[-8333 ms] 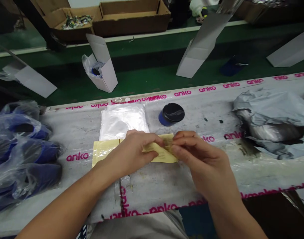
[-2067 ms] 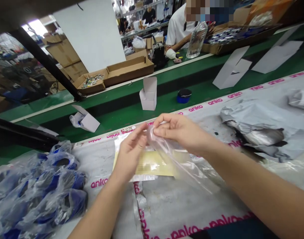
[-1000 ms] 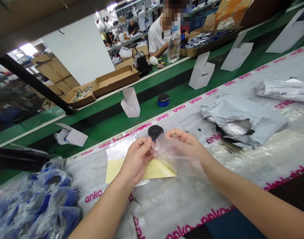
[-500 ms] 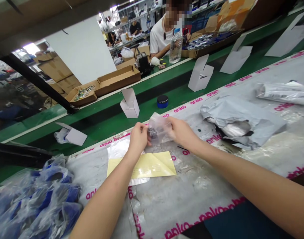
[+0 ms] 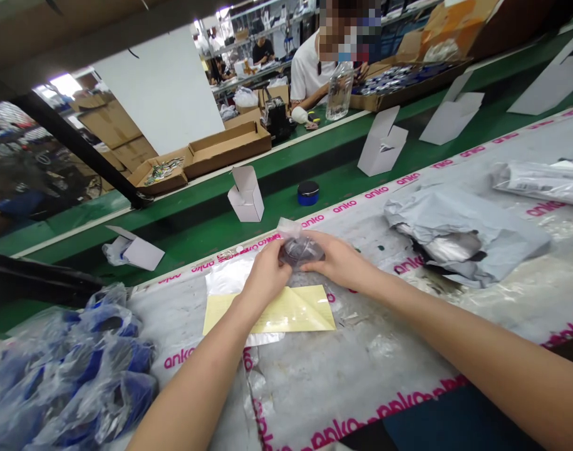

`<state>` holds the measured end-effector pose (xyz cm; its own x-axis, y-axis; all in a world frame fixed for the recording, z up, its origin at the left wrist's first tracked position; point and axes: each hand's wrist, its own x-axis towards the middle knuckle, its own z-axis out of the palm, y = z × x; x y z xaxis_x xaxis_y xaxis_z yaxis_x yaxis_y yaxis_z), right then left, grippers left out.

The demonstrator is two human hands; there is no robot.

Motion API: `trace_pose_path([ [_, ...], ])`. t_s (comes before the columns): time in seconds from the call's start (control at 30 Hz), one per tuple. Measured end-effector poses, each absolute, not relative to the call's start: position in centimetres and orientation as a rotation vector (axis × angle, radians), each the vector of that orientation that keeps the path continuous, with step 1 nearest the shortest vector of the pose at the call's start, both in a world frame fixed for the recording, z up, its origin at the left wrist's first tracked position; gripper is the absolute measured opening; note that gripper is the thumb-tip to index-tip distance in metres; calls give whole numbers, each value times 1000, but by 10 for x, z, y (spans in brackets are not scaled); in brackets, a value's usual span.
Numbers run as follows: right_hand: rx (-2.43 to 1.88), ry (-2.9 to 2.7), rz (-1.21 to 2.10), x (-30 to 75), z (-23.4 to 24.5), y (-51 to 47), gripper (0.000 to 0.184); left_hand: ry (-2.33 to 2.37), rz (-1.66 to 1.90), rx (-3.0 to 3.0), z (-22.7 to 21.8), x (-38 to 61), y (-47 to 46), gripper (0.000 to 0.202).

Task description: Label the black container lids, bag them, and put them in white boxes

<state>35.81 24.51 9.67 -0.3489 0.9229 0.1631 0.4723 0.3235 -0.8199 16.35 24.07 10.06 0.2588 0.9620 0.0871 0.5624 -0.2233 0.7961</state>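
Observation:
A small clear plastic bag (image 5: pixel 301 252) with a dark item inside is held between both hands; what the item is cannot be made out. My left hand (image 5: pixel 268 269) closes on the bag's left side, and my right hand (image 5: pixel 334 258) grips it from the right with fingers bent round it. Just below them a yellow paper sheet (image 5: pixel 286 311) lies on a silvery plastic bag (image 5: pixel 232 275). Beyond the hands a round blue jar with a black lid (image 5: pixel 308 193) stands on the green belt.
White cartons with raised flaps (image 5: pixel 246 199) stand along the green belt (image 5: pixel 196 219). Blue items in clear bags (image 5: pixel 93 363) are heaped at left. A torn grey mailer (image 5: pixel 474 232) lies at right. Across the belt are a water bottle (image 5: pixel 340 91) and a person in white (image 5: pixel 307 72).
My right hand has come in from the bag's upper edge and now wraps its side. The bag is more bunched up, with the dark item between both hands. The view has shifted slightly.

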Motion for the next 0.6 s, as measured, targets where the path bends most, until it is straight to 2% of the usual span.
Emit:
trace_pose_path([
  [0.13, -1192, -1686, 1161, 349, 113, 249, 46, 1296, 898, 1536, 110, 163, 242, 49],
  [0.27, -1249, -1541, 1221, 342, 126, 251, 39, 1311, 845, 1243, 131, 161, 232, 47],
  [0.47, -1260, -1626, 1298, 328, 119, 258, 43, 1361, 724, 1137, 139, 155, 226, 40],
  [0.53, -1220, -1729, 1270, 325, 118, 260, 40, 1408, 708, 1272, 135, 151, 230, 31],
  [0.6, -1242, -1858, 1155, 325, 121, 260, 37, 1510, 717, 1454, 133, 146, 235, 13],
])
